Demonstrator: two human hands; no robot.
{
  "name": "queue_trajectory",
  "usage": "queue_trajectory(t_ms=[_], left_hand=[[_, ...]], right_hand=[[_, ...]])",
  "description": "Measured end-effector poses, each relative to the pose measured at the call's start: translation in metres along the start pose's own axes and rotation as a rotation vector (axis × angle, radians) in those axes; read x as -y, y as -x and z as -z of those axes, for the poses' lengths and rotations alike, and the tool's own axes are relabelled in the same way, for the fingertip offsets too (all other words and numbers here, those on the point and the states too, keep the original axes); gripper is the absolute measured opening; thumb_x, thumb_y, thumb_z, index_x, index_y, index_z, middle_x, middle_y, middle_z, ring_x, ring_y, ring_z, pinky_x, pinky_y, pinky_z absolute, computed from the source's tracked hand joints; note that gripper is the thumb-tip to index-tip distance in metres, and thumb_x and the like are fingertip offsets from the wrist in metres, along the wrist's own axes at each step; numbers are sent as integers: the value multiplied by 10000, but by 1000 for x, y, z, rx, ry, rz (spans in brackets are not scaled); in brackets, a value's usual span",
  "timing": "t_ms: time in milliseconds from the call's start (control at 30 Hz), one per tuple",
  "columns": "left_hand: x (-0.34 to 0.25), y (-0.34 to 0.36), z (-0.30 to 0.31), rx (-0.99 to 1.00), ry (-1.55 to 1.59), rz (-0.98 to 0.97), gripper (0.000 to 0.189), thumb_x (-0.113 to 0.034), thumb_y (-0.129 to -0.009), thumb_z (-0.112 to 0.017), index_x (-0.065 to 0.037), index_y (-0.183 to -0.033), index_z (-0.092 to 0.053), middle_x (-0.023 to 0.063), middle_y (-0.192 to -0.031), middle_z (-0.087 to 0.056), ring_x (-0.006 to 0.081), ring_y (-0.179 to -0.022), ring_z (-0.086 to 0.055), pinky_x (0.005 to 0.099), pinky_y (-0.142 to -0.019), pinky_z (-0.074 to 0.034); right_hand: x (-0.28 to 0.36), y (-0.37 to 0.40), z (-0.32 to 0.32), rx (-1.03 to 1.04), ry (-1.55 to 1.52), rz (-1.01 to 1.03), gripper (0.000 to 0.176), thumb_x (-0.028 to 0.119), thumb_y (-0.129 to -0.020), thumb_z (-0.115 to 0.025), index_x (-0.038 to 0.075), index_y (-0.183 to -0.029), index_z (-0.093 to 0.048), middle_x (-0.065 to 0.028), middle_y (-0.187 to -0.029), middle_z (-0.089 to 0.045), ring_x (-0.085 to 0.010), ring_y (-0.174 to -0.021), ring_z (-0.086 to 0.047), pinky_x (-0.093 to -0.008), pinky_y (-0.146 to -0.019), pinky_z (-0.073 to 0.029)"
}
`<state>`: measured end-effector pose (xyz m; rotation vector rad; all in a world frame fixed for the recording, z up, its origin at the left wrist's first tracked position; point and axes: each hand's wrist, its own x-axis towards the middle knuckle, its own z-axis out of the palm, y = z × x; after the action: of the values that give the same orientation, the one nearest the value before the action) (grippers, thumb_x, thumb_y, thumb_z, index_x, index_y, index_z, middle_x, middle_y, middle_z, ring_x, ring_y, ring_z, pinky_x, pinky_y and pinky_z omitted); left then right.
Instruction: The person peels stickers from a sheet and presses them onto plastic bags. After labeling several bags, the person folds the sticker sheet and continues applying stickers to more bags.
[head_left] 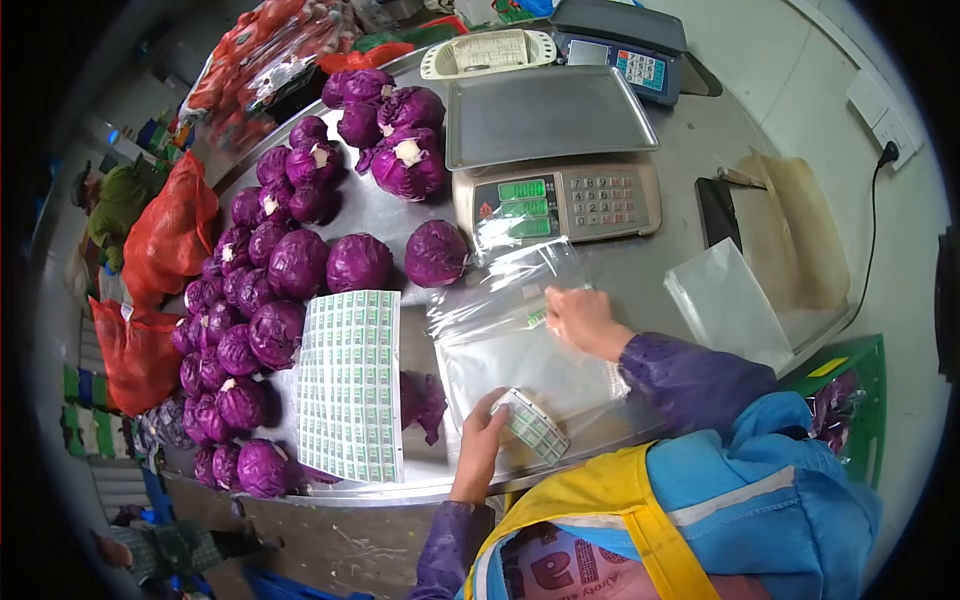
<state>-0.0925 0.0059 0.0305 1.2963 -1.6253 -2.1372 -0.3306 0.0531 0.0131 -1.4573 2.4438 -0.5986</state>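
Observation:
My left hand [480, 445] is closed on a small piece of label sheet [537, 430] with green and white stickers, held over the near end of the plastic bags. My right hand [585, 322] is slightly blurred, its fingers curled together against the stack of clear plastic bags [500, 370]. Right by its fingertips a green and white label [537, 318] shows on the top bag. Whether those fingers pinch anything is hidden. A large sheet of the same labels [350, 390] lies left of the bags, partly over the purple cabbages [298, 262].
Behind the bags stands a scale [555, 200] with a steel pan. Another scale [620, 60] and a white basket [488, 53] are at the back. More clear bags [728, 300] lie right. Red mesh sacks [170, 235] and a green crate [860, 400] flank the steel table [640, 270].

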Motion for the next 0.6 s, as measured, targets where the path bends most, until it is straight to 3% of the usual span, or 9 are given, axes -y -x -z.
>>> queue_trajectory(t_ms=[100, 167, 267, 467, 600], left_hand=[[4, -2, 0, 13, 32, -11, 360, -126, -883, -514, 24, -1210, -504, 121, -1123, -574, 180, -1042, -510, 291, -925, -365], [6, -4, 0, 30, 54, -20, 357, -126, -882, -515, 25, -1205, -506, 120, -1125, -573, 181, -1044, -508, 293, -926, -365], [1, -7, -2, 38, -17, -26, 354, -126, -881, -514, 27, -1200, -505, 123, -1122, -572, 181, -1041, -509, 292, -920, -368], [1, -7, -3, 46, -27, -16, 359, -126, -881, -515, 21, -1207, -501, 134, -1099, -574, 180, -1017, -510, 285, -898, -375], [4, -8, -3, 40, -23, -28, 360, -126, -882, -513, 15, -1213, -499, 127, -1084, -578, 174, -997, -514, 280, -886, -381]], right_hand=[[-18, 7, 22, -22, -167, -29, 133, 182, -773, -582, 53, -784, -554, -84, -659, -610, -267, -616, -603, -374, -587, -461], [-21, 13, 35, 10, -433, -113, 131, 152, -767, -611, 37, -790, -554, -63, -635, -592, -213, -572, -582, -336, -571, -457], [-23, 19, 39, 38, -510, -112, 144, 179, -765, -603, 73, -858, -572, -70, -689, -617, -265, -671, -604, -382, -613, -467], [-5, 21, 15, -84, -290, 188, 234, 201, -779, -630, 86, -961, -539, -75, -887, -576, -273, -774, -603, -389, -648, -477], [-1, 13, 2, -67, -150, 184, 267, 234, -779, -646, 80, -956, -518, -82, -906, -543, -289, -774, -603, -401, -645, -477]])
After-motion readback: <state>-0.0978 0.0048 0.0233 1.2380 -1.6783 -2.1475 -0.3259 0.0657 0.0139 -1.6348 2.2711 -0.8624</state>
